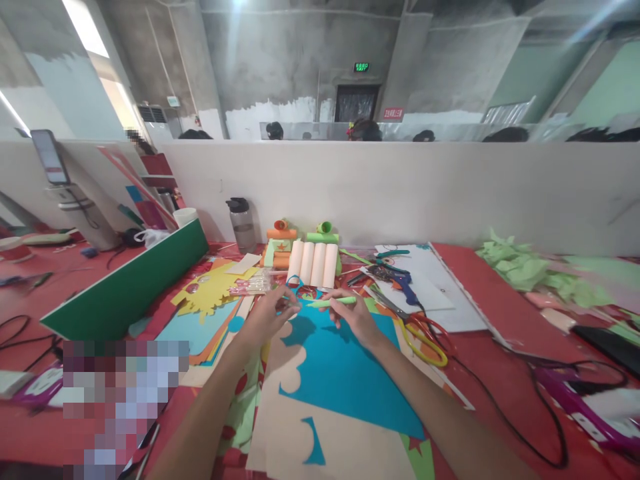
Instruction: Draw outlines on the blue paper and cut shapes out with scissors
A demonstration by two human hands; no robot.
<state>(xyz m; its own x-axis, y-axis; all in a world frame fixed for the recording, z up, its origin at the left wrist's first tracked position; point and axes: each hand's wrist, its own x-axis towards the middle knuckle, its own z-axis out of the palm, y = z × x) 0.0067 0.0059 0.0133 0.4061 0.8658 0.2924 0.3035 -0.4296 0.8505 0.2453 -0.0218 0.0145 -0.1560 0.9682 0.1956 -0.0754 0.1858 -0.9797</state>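
My right hand [350, 313] is closed around a light green pen [345, 301], whose thin end points left. My left hand [274, 313] is just beyond that end, fingers curled together; anything small between them is hidden. Below both hands lies a blue craft sheet [345, 373] with scalloped cuts along its left edge. It rests on a pale beige sheet [345, 443], where a curved blue scrap [313, 443] lies apart. Just beyond the hands are blue cut pieces [306, 291] and several pale paper rolls [313, 263] side by side.
Scissors with yellow and red handles [425, 343] and a blue glue gun [406, 287] lie at the right. Coloured sheets [193, 333] and yellow cutouts [213, 287] are at the left, by a green board [130, 287]. A bottle [243, 227] stands near the white partition [400, 187].
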